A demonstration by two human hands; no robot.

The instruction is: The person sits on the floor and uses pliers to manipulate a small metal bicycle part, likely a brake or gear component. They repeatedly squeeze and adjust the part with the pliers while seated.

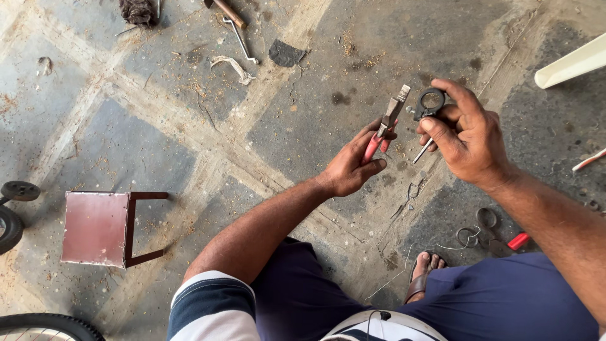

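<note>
Left hand gripped red-handled pliers, nose aimed at one o'clock toward the black ring clamp pinched in the right hand, held raised, seemingly for working its bolt.

A worn concrete floor, crossed by pale diagonal bands and stained dark in patches, carries everything. On it stands a small reddish stool. Near the top lie a metal spanner, a twisted rag strip, a dark flat scrap and sawdust. Wire loops and a red-handled tool lie beside a sandalled foot.
</note>
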